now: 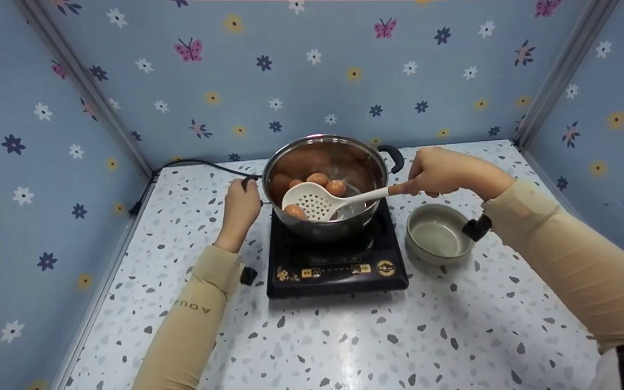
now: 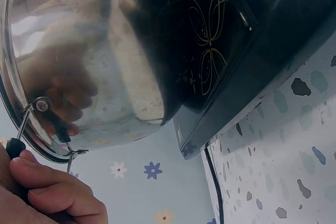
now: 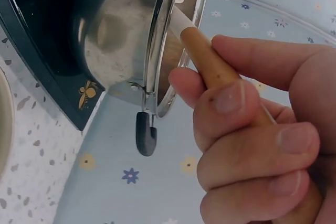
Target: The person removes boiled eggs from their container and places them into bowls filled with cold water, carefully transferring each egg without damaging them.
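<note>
A steel pot stands on the black induction cooker. Several brown eggs lie inside it. My left hand grips the pot's left handle, its fingers curled round the black grip. In my right hand is the wooden handle of a white slotted skimmer, fingers wrapped round it. The skimmer's perforated bowl is tilted within the pot, near the front left, with one egg right at its lower edge. The pot's right handle is free of either hand.
A grey-green bowl sits on the speckled table, right of the cooker and below my right forearm. A black cord runs from behind the pot to the left. Blue flowered panels wall the table at the back and sides.
</note>
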The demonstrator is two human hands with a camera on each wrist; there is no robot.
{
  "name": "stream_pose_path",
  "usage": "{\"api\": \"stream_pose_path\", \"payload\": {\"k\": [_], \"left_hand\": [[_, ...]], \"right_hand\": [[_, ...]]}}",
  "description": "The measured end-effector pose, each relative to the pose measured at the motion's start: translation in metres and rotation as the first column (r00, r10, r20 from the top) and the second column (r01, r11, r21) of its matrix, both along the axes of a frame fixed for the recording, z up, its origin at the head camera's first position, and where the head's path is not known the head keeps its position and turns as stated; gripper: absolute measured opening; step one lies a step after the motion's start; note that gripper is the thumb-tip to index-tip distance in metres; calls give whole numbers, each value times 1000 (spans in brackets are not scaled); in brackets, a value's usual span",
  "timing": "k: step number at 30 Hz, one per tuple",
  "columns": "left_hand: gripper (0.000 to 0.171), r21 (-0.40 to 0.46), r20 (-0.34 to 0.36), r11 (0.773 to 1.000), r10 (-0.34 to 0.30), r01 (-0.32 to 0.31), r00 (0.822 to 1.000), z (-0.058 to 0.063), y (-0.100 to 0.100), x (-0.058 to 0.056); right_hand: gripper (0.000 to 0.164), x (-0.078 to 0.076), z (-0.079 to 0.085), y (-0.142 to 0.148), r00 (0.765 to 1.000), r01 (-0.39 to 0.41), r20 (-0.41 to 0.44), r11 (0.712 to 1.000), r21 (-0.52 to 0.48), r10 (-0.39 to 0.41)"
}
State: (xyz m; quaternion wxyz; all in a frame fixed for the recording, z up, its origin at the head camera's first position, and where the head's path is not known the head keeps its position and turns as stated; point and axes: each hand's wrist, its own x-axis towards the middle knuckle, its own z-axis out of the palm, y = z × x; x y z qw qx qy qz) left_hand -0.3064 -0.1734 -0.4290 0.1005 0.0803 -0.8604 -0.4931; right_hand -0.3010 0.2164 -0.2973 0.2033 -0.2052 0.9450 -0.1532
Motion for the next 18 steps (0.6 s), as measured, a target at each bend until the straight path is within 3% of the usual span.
{"api": "stream_pose_path", "payload": {"k": [8, 14, 18], "left_hand": [[37, -15, -18, 1000, -6, 6, 1000, -2, -1, 0], [29, -19, -10, 1000, -20, 20, 1000, -2, -2, 0], [33, -17, -13, 999, -27, 27, 1000, -1, -3, 0]], "right_hand": [[32, -6, -9, 10, 977, 130, 181, 986, -109, -109], [31, -6, -12, 14, 967, 159, 224, 977, -140, -125], [31, -5, -13, 16, 964, 177, 225, 973, -149, -141]]}}
